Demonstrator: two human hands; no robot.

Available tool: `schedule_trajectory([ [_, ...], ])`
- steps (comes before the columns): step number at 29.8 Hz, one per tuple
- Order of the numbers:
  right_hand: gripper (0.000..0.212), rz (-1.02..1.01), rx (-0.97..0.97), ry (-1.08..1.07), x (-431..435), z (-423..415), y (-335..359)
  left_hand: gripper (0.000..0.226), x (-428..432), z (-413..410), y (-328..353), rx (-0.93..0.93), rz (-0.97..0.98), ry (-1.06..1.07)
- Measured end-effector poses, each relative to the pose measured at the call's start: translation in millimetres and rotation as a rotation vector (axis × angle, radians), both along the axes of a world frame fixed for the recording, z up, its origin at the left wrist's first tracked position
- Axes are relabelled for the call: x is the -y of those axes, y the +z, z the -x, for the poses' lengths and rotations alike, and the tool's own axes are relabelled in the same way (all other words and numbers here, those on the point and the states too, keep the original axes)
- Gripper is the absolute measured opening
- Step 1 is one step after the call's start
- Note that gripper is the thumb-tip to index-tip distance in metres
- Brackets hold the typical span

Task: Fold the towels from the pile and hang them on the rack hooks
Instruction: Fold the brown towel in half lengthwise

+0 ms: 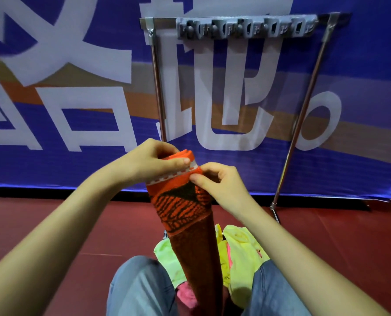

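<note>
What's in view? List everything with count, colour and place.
towel: one, orange with black pattern, held before the rack
pile: one, yellow-green and pink towels, on the floor between the legs
rack: one, silver, against the banner
hooks: one row, grey, rack's top
banner: one, blue with white characters, behind
floor: dark red
legs: two, blue jeans, bottom
left hand: grips the towel's top
right hand: pinches its edge

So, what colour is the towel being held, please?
The towel is orange with black patterning; the head view shows it.
</note>
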State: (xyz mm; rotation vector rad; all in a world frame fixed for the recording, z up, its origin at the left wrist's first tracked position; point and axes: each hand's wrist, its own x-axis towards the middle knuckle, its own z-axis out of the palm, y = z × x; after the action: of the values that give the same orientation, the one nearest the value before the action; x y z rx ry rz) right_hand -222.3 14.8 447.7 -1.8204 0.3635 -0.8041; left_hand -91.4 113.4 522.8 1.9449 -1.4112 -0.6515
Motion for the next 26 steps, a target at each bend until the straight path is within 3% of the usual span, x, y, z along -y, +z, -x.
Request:
schedule_trajectory([
  [3,0.014,-0.167,-0.003,0.041,0.3,3.1,-7.7,0.014,1.0,4.3,0.0,0.006,0.116,0.009],
  [8,0.022,-0.347,-0.213,0.169,6.4,18.3,-61.2,0.017,6.0,7.5,9.7,-0.019,0.42,0.149],
  [14,0.023,-0.432,-0.425,0.201,3.9,35.0,-138.4,0.02,2.4,-3.5,16.2,0.033,0.501,0.198],
  [18,0.026,-0.495,-0.453,0.149,-2.1,37.6,-156.9,0.021,-2.9,-13.7,11.1,0.107,0.49,0.247],
  [22,0.011,-0.512,-0.463,0.116,9.2,55.2,-145.1,0.02,0.5,-37.2,1.1,0.164,0.431,0.387],
  [26,0.021,-0.501,-0.449,0.093,17.1,65.2,-132.5,0.029,-13.5,-73.4,-38.2,0.14,0.218,0.579],
])
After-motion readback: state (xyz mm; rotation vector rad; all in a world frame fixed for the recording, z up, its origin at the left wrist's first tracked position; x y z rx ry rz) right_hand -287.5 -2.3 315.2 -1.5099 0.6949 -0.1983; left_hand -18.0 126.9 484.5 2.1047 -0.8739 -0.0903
